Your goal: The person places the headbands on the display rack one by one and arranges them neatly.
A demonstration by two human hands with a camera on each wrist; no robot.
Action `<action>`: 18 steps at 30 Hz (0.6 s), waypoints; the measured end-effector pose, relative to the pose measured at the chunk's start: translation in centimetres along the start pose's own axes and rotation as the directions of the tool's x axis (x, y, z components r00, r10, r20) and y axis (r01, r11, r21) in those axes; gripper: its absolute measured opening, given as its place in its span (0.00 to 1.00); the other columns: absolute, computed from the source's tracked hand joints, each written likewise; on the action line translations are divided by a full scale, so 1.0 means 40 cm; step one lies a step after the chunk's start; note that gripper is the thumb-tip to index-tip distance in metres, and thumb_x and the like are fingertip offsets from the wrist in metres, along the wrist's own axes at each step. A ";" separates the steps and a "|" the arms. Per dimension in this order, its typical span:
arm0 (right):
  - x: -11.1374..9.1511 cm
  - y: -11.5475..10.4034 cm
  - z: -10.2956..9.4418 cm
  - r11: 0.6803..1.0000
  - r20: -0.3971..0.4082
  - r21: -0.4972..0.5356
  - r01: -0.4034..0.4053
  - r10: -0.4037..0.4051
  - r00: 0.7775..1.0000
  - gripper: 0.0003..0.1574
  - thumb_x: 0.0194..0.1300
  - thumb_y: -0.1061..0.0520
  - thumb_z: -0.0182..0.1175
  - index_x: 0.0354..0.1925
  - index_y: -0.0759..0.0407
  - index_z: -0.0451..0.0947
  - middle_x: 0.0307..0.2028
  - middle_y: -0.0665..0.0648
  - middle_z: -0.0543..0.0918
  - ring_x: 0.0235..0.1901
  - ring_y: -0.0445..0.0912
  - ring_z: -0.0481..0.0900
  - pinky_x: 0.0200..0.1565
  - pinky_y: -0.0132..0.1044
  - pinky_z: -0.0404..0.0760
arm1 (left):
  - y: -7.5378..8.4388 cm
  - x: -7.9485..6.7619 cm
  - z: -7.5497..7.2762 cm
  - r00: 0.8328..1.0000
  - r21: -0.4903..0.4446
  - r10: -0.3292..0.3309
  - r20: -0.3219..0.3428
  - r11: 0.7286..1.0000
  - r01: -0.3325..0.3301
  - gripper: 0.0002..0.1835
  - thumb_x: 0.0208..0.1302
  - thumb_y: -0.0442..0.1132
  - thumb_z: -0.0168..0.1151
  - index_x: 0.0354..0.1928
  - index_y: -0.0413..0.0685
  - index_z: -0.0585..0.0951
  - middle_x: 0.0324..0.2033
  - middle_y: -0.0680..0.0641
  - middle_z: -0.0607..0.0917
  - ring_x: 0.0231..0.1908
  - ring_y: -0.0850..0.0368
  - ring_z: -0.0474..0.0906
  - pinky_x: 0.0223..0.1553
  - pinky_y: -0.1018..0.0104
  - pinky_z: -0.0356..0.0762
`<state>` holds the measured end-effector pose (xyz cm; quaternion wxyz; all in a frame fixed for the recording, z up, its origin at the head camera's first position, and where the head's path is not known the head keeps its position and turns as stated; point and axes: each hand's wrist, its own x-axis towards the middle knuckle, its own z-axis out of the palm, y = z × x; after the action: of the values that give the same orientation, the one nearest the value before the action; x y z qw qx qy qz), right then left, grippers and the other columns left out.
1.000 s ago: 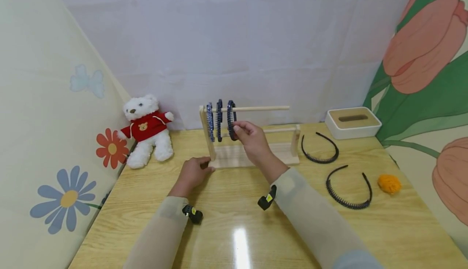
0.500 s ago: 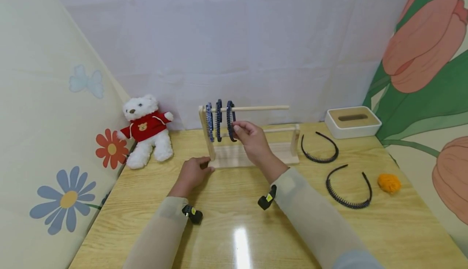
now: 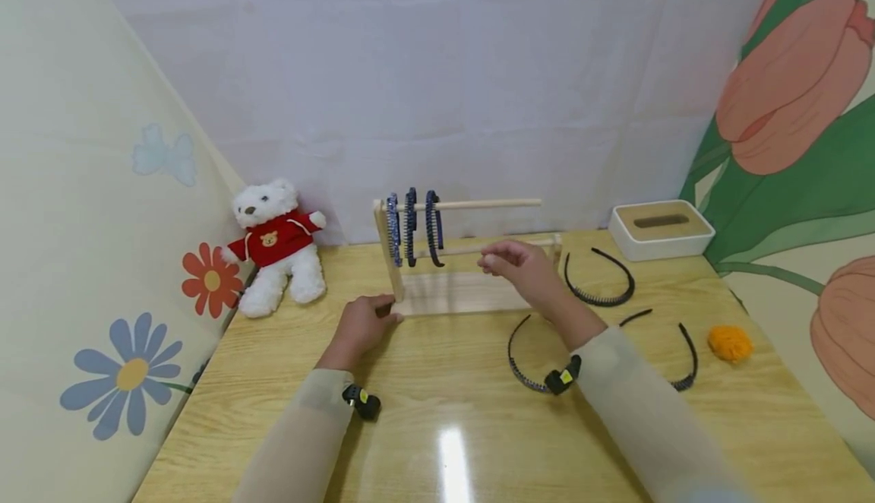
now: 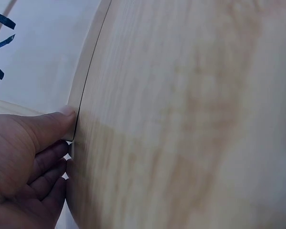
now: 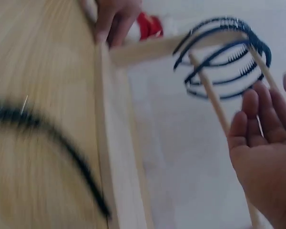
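Note:
A wooden rack (image 3: 451,298) with two horizontal rods stands on the table. Three dark toothed headbands (image 3: 432,223) hang over its upper rod, gathered toward the left post; the leftmost glitters blue. My left hand (image 3: 361,327) holds the base's front left corner, its thumb (image 4: 55,128) at the front edge in the left wrist view. In front of the rack's right half, my right hand (image 3: 529,271) is off the headbands, fingers loosely bent around nothing. The right wrist view shows its relaxed fingers (image 5: 264,112) near the rods.
Right of the rack lies a black headband (image 3: 601,299). Two more, a near headband (image 3: 517,366) and a right-hand headband (image 3: 689,359), are partly hidden by my right arm. Beyond are an orange yarn-like ball (image 3: 730,343) and a tissue box (image 3: 659,231). A white teddy bear (image 3: 276,248) sits left.
My right hand has let go of the third headband and moved right and down. That headband stays hanging on the rod. The left hand keeps its place at the rack's corner.

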<state>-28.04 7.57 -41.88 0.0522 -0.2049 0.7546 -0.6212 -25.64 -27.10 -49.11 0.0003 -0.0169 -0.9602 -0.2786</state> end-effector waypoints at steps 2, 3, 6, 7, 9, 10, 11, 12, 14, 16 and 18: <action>-0.042 0.019 -0.050 0.988 0.064 -0.157 -0.003 0.013 0.998 0.21 0.82 0.46 0.65 0.63 0.56 0.86 0.55 0.56 0.91 0.54 0.49 0.87 0.61 0.50 0.87 | 0.001 0.001 0.001 1.000 0.002 0.000 -0.001 1.000 0.000 0.27 0.76 0.44 0.72 0.72 0.43 0.83 0.67 0.36 0.86 0.70 0.34 0.79 0.70 0.38 0.79; -0.064 0.029 -0.072 0.970 0.097 -0.244 0.012 0.012 0.995 0.20 0.81 0.46 0.65 0.62 0.54 0.87 0.54 0.54 0.91 0.53 0.47 0.87 0.59 0.50 0.87 | 0.001 0.001 0.001 1.000 0.002 -0.001 -0.003 1.000 0.001 0.27 0.76 0.44 0.72 0.72 0.43 0.83 0.67 0.36 0.86 0.70 0.34 0.79 0.70 0.38 0.79; -0.129 0.061 -0.123 0.904 0.174 -0.421 0.072 0.003 0.985 0.20 0.78 0.48 0.70 0.60 0.56 0.88 0.51 0.52 0.91 0.51 0.48 0.87 0.57 0.54 0.87 | 0.001 -0.002 -0.002 1.000 0.008 0.000 -0.008 1.000 0.000 0.26 0.76 0.43 0.72 0.71 0.42 0.83 0.66 0.36 0.86 0.70 0.34 0.80 0.70 0.38 0.79; -0.151 0.070 -0.137 0.881 0.196 -0.465 0.088 0.005 0.981 0.20 0.76 0.48 0.71 0.60 0.56 0.89 0.51 0.52 0.92 0.52 0.50 0.87 0.58 0.55 0.87 | 0.002 -0.002 -0.002 1.000 0.008 0.003 -0.010 1.000 -0.003 0.26 0.76 0.42 0.72 0.71 0.42 0.83 0.66 0.35 0.86 0.69 0.34 0.80 0.70 0.38 0.79; -0.194 0.084 -0.160 0.839 0.241 -0.533 0.113 0.023 0.970 0.20 0.72 0.50 0.75 0.58 0.55 0.90 0.52 0.52 0.92 0.55 0.53 0.88 0.59 0.58 0.87 | 0.003 -0.002 -0.002 1.000 0.011 0.012 -0.009 1.000 -0.012 0.26 0.76 0.42 0.71 0.71 0.41 0.83 0.66 0.35 0.86 0.69 0.35 0.80 0.69 0.38 0.80; -0.213 0.090 -0.170 0.823 0.264 -0.555 0.117 0.041 0.964 0.20 0.70 0.51 0.77 0.57 0.55 0.90 0.53 0.53 0.92 0.56 0.55 0.87 0.60 0.59 0.86 | 0.003 -0.002 -0.001 1.000 0.012 0.016 -0.009 1.000 -0.016 0.26 0.76 0.42 0.71 0.71 0.41 0.83 0.66 0.35 0.86 0.69 0.34 0.80 0.70 0.38 0.79; -0.230 0.095 -0.178 0.805 0.291 -0.579 0.129 0.056 0.955 0.20 0.69 0.51 0.78 0.56 0.54 0.91 0.55 0.53 0.92 0.58 0.56 0.87 0.61 0.59 0.86 | 0.004 -0.002 -0.001 1.000 0.013 0.018 -0.006 1.000 -0.018 0.26 0.76 0.43 0.71 0.71 0.41 0.83 0.66 0.35 0.85 0.69 0.34 0.80 0.70 0.38 0.79; -0.245 0.098 -0.185 0.786 0.321 -0.599 0.149 0.066 0.945 0.20 0.67 0.52 0.80 0.56 0.53 0.91 0.55 0.53 0.92 0.59 0.57 0.87 0.61 0.59 0.86 | 0.004 -0.001 -0.001 1.000 0.014 0.022 -0.004 1.000 -0.022 0.26 0.76 0.43 0.71 0.71 0.41 0.83 0.66 0.35 0.85 0.70 0.34 0.80 0.70 0.38 0.79; -0.267 0.106 -0.195 0.747 0.390 -0.629 0.214 0.065 0.919 0.20 0.63 0.53 0.82 0.53 0.52 0.92 0.55 0.52 0.91 0.59 0.56 0.87 0.62 0.57 0.86 | 0.005 0.000 0.000 1.000 0.016 0.024 0.000 1.000 -0.024 0.26 0.77 0.43 0.71 0.71 0.41 0.83 0.66 0.35 0.85 0.70 0.34 0.79 0.70 0.38 0.79; -0.278 0.111 -0.201 0.713 0.447 -0.642 0.283 0.048 0.893 0.19 0.60 0.56 0.84 0.50 0.50 0.93 0.52 0.50 0.92 0.56 0.53 0.87 0.61 0.54 0.86 | 0.005 0.001 -0.001 1.000 0.019 0.018 0.002 1.000 -0.018 0.26 0.77 0.44 0.71 0.71 0.42 0.83 0.67 0.35 0.85 0.70 0.34 0.79 0.71 0.37 0.78; -0.284 0.116 -0.205 0.678 0.489 -0.650 0.343 0.028 0.872 0.18 0.58 0.58 0.84 0.47 0.49 0.94 0.49 0.46 0.92 0.53 0.48 0.86 0.59 0.50 0.87 | 0.006 0.002 -0.002 1.000 0.018 0.010 0.004 1.000 -0.010 0.26 0.77 0.44 0.71 0.72 0.42 0.83 0.67 0.35 0.85 0.71 0.33 0.78 0.72 0.37 0.77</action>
<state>-21.57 19.98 -46.51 0.0893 -0.4161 0.8801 -0.2105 -25.70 -26.94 -48.92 -0.0001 -0.0225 -0.9627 -0.2697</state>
